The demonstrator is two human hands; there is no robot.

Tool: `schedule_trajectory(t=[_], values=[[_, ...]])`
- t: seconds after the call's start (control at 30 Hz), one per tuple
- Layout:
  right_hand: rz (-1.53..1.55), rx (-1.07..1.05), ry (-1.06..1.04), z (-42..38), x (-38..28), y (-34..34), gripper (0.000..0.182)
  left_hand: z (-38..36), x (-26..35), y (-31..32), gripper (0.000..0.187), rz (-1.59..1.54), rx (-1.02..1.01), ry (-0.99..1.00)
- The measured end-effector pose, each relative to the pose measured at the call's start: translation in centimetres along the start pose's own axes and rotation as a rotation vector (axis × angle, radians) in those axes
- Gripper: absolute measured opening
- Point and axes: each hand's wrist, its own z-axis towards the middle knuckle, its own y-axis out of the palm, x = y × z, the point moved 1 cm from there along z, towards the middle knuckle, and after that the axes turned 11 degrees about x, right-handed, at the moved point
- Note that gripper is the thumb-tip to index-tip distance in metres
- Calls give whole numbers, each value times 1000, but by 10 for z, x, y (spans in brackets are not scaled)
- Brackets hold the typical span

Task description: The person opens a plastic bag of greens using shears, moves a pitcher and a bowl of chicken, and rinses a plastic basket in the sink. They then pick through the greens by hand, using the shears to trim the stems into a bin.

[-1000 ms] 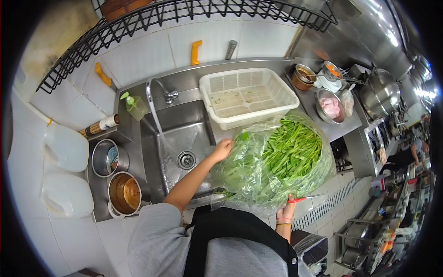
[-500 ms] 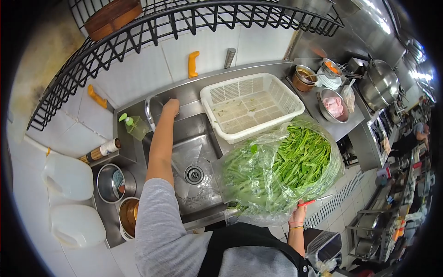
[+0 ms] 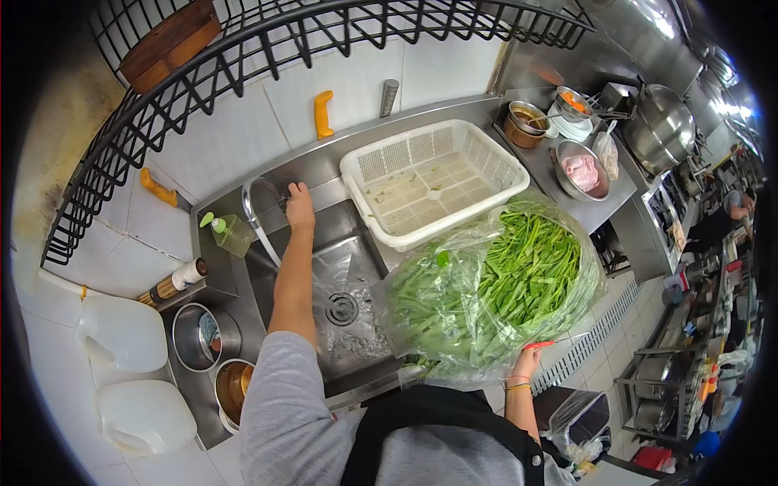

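My left hand (image 3: 299,204) is at the base of the curved faucet (image 3: 253,212), fingers bent, with what they hold hidden. Water splashes in the steel sink (image 3: 352,243) around the drain. My right hand (image 3: 527,362) holds a red-handled tool (image 3: 538,346) at the lower edge of a large clear plastic bag. Long green leafy vegetables (image 3: 531,267) fill the bag, which lies at the sink's right side. Behind the bag stands a white plastic basket (image 3: 438,194) with a few green scraps inside.
A black wire rack (image 3: 340,20) hangs overhead. Soap bottle (image 3: 231,233), pots (image 3: 204,334) and white jugs (image 3: 121,334) are at left. A bowl of pink meat (image 3: 582,172) and pans stand at right. Another person (image 3: 717,223) is far right.
Water now splashes in the sink, where little moved before. My left hand has shifted slightly down at the faucet. The view has shifted a little; my right hand still holds the red-handled tool.
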Motion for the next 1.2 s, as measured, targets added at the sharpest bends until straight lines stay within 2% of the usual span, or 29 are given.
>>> schedule_trajectory(t=[0.03,0.1,0.17,0.2,0.27,0.3,0.37,0.4,0.43,0.5,0.57,0.6,0.67,0.7,0.77,0.8,0.83,0.87,0.97,1.0,1.03,1.1,1.13,1.2], values=[[-2,-2,-3,5,7,0,22,6,1,-1,15,-9,-64,5],[6,148,4,7,21,4,18,28,9,-19,17,-15,-124,9],[-23,102,-10,5,21,7,17,55,15,-62,17,-92,-377,23],[-27,129,39,4,22,9,18,61,23,-86,17,-81,-381,20],[-52,151,130,-6,9,18,21,66,51,-125,25,-447,-123,32],[-58,137,133,-3,12,16,21,64,58,-121,25,-437,-123,19],[-56,2,186,8,25,1,22,56,67,-101,29,-130,-313,-97],[-18,-40,183,12,30,-2,30,54,68,-99,40,31,-541,-82],[-21,-57,181,10,25,3,30,39,52,-53,45,112,-424,-74],[122,0,308,-3,5,14,38,9,20,36,53,270,-190,-86],[94,-42,347,-12,-19,18,41,-11,14,8,62,296,-203,76],[65,-78,385,-14,-26,21,44,-11,17,-6,62,293,-193,82],[95,-70,380,-14,-27,25,43,0,24,-25,64,211,-297,111],[111,-68,376,-13,-23,23,42,13,26,-30,64,210,-291,123],[88,-60,375,-4,1,9,43,27,25,-34,55,88,-495,87],[17,-8,336,-3,8,4,43,33,25,-37,55,88,-497,96],[-51,45,296,-1,16,2,43,42,25,-38,47,70,-586,82],[-103,13,304,-4,5,9,30,52,26,-34,41,52,-670,69],[44,0,271,-15,-11,20,30,66,16,-10,36,-16,-779,67],[-10,-93,229,-7,5,9,29,68,17,-7,39,22,-852,118],[-17,-94,226,1,19,-4,29,69,19,-7,39,17,-858,114],[44,-39,301,-6,10,7,41,73,20,-16,36,33,-1000,75],[53,-39,301,-8,9,10,41,70,13,-11,36,35,-991,78],[24,-33,271,-9,3,8,42,56,6,-3,29,-260,-480,253]])
